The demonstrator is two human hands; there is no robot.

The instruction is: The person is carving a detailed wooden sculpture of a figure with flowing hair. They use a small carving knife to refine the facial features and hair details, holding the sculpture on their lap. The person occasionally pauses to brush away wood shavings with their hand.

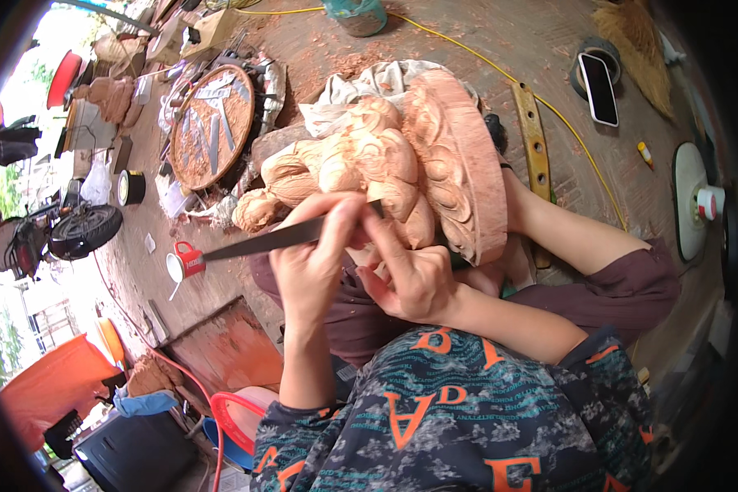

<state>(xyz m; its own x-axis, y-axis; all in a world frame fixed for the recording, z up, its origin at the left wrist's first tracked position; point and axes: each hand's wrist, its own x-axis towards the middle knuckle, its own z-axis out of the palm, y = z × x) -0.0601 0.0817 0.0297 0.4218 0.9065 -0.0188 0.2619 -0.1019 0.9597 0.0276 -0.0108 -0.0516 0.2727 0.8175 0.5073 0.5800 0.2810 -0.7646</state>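
The wooden carving (389, 160) sits just beyond both hands, and by its look the shaping is well along: rounded bodies, folds and deep scrolls already stand out from the block. What seems to be left is the finer smoothing, since the wood is bare and pale, with no coat of finish that I can make out, and the broad slab (484, 184) to the right, beyond the right hand, shows a rough, plain face. The left hand (313, 258) is closed around a flat dark tool (258, 242) (a file or a blade, I cannot say which), its long end sticking out to the left of that hand and its short end pointing right, at the near side of the carving; whether it touches the wood is unclear. The left forearm rises steeply from the sleeve, knuckles up. The right hand (422, 283), just beside, has its fingers partly curled and its index finger reaching up toward the tool's short end; I cannot tell whether it grips or merely steadies it. The right forearm slants in from the right, lower and flatter. Left of the left hand stands a red mug (190, 261); farther off, beyond it, lies a round tray (236, 86) of tools and shavings.
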